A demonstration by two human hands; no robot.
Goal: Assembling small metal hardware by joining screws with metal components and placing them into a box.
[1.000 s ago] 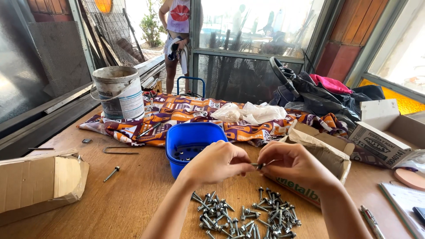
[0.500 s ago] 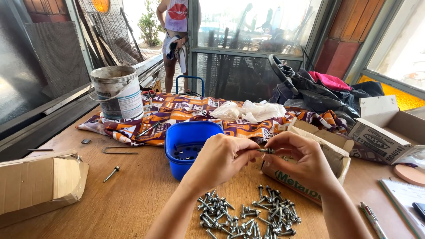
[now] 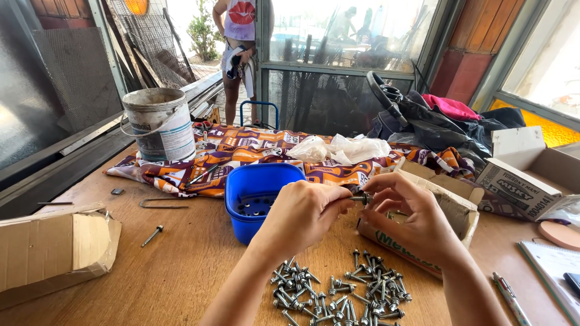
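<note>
Two hands (image 3: 362,214) on one screw (image 3: 360,197)

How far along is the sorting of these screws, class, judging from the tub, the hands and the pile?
Done: some pieces already lie in the blue tub. In hand: the left hand and right hand work one screw between their fingertips. Left: a large pile of screws remains on the wooden table, plus one stray screw.

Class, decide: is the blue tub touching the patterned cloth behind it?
Touching. The head view shows the blue tub with its far rim overlapping the patterned cloth edge, no wood visible between.
</note>
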